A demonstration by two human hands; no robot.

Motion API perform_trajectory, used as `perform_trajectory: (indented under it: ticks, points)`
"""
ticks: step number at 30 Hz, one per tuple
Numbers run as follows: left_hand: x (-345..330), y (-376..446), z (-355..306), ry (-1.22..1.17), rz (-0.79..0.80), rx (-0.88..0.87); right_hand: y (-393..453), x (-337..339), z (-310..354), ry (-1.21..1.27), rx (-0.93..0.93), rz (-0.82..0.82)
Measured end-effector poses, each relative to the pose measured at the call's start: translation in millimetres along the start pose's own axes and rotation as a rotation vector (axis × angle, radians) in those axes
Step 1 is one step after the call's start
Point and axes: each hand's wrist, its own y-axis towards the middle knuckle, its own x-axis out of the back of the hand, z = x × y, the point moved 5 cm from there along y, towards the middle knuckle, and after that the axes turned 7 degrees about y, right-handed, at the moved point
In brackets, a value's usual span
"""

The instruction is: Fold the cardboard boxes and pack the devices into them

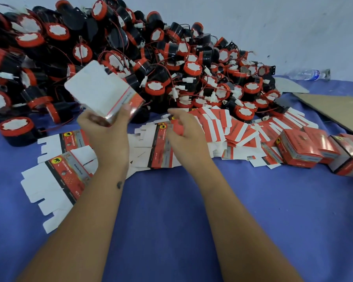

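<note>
Bare blue worktop [192,210] lies open near the person; heaped black-and-red devices [151,58] crowd the far edge. The left hand [106,135] grips a half-folded carton [104,92], raised and tilted. The right hand [183,131], fingers curled, pinches a flat carton blank [161,149] just beside.

Near blue cloth [171,210] lies open (device heap [130,47] blocks behind).
</note>
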Motion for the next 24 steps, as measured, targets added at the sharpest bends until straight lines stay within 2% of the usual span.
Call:
perform_trajectory:
  ticks: [2,7,13,17,21,24]
  points:
    - [2,2,1,-0.015,-0.056,0.007,10,3,-2,-0.075,-0.035,-0.014]
    - [-10,4,8,-0.009,-0.033,0.039,55,11,-3,-0.152,-0.113,-0.025]
    - [-8,7,21,-0.063,-0.096,0.116,102,-21,3,-0.191,-0.013,0.066]
    - [-13,7,25,-0.041,-0.062,0.113,126,-43,-8,-0.071,-0.118,0.037]
    - [-16,7,28,-0.022,-0.040,0.135,132,-50,-15,-0.018,-0.125,-0.031]
    - [-18,8,26,-0.030,-0.023,0.137,130,-47,-11,0.157,-0.207,-0.060]
